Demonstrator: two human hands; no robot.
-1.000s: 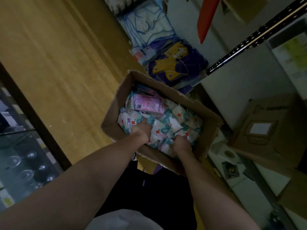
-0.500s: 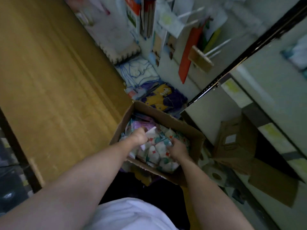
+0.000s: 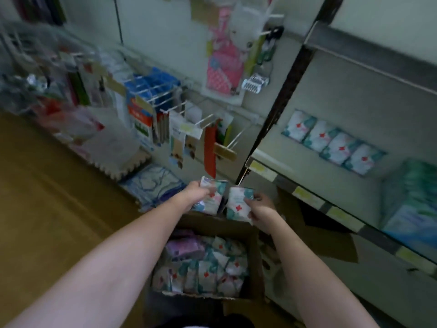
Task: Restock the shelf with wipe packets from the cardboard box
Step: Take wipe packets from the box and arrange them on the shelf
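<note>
the left hand [image 3: 196, 194] grips a wipe packet [image 3: 212, 197] and the right hand [image 3: 259, 210] grips another packet [image 3: 237, 204], both held above the cardboard box [image 3: 254, 245], which is full of more. they look light, soft and crinkly, probably slick, so a pinch across the flat faces suits. each packet's long axis runs roughly upright, tipped toward the shelf [image 3: 307, 198], where a row of matching packets [image 3: 331, 142] lies flat.
</note>
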